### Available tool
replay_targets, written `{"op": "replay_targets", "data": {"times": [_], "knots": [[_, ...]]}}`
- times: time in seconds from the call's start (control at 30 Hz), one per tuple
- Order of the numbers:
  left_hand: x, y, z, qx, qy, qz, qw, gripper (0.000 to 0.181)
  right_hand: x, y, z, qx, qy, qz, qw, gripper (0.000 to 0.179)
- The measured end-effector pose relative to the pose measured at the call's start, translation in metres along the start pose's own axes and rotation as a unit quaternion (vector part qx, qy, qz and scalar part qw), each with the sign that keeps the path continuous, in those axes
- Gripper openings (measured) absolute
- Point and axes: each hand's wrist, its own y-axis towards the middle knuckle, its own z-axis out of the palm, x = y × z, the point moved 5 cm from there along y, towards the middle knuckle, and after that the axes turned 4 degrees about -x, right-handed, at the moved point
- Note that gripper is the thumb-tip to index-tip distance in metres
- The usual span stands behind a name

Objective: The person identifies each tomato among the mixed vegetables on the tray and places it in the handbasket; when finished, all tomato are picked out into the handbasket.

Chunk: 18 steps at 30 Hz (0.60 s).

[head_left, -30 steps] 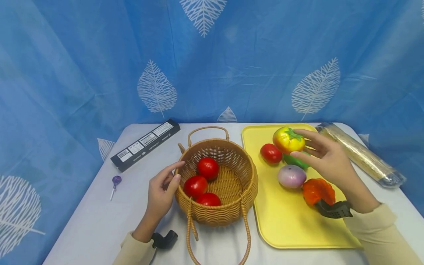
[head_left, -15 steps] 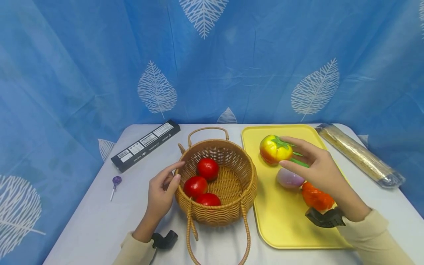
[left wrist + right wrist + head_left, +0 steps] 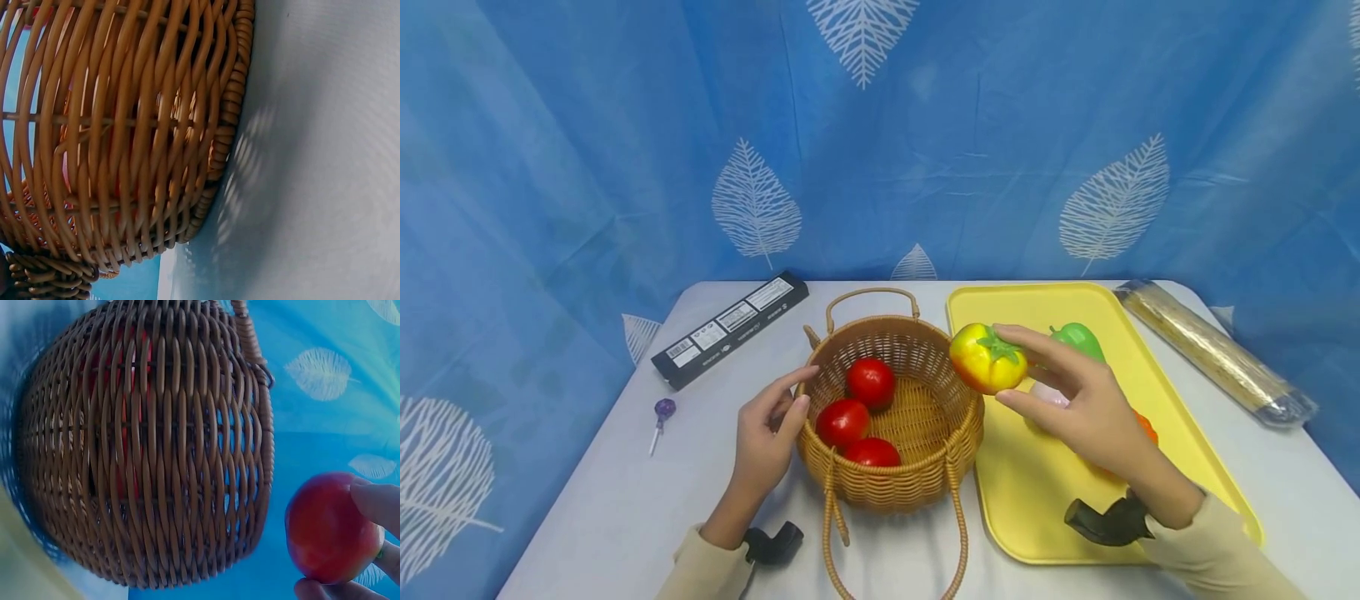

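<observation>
In the head view my right hand (image 3: 1078, 400) pinches a yellow-and-red tomato (image 3: 988, 358) with a green star-shaped top, between thumb and fingers. It is raised above the tray's left side, by the right rim of the wicker basket (image 3: 891, 492). The right wrist view shows the tomato's red underside (image 3: 331, 528) beyond the basket's rim. Three glossy red tomatoes (image 3: 871, 382) lie in the basket's left half. At the left rim my left hand (image 3: 763, 437) holds the basket edge with thumb and forefinger. The left wrist view shows the basket's woven wall (image 3: 125, 137).
On the yellow tray (image 3: 1045, 521) lie a green pepper-like piece (image 3: 1078, 340), a pale purple piece (image 3: 1048, 394) and an orange one (image 3: 1146, 427), partly hidden. A gold roll (image 3: 1217, 350) lies right. A black box (image 3: 730, 329) and purple lollipop (image 3: 662, 410) lie left.
My right hand has carried the yellow-and-red tomato left and slightly down, from above the tray's far middle to the basket's right rim. My left hand and the basket have not moved.
</observation>
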Motion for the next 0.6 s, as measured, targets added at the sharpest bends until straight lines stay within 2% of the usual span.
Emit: {"op": "replay_targets", "data": {"times": [0.17,0.6], "knots": [[0.005,0.0,0.0,0.007,-0.005,0.001,1.0,0.037,0.004,0.003,0.013,0.012,0.033,-0.013,0.9993,0.073],[0.003,0.0,0.001,-0.003,-0.001,0.014,0.9999,0.036,0.0,-0.001,0.036,0.05,-0.011,-0.007,0.9987,0.068]]}}
